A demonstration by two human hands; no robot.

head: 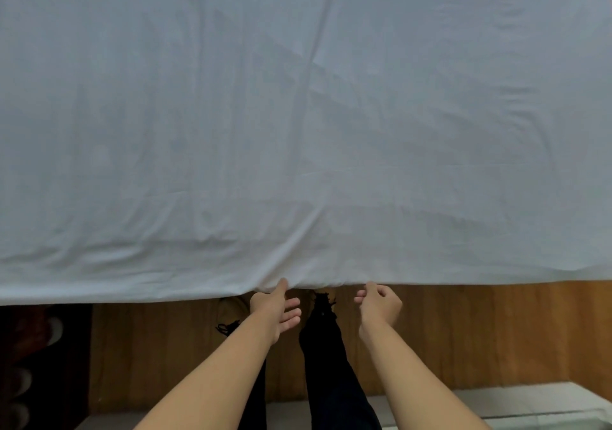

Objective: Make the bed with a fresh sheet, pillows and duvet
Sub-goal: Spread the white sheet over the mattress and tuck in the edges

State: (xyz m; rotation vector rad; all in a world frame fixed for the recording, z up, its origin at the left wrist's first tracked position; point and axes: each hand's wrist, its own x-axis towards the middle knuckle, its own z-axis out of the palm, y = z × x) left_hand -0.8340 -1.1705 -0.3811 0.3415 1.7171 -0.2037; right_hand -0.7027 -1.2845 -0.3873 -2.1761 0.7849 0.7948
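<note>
Both hands at the near hem of the sheet (298, 131) spread over the bed: left hand (276, 307) open, thumb touching hem, right hand (377, 303) curled, grip unclear; pull evenly toward you, flattening the centre crease.

Bedroom in home. White sheet (298, 115) spread wide over bed, creased, covering nearly whole view, near edge hanging over bedside. Wood-grain bed frame panel (480, 330) below sheet's near edge. Pale tiled floor (530, 403) at bottom right. Dark shape at bottom left corner with pale rounded items, possibly footwear; too dim to tell. Person in dark trousers (331, 380) stands at bedside, bare forearms.
</note>
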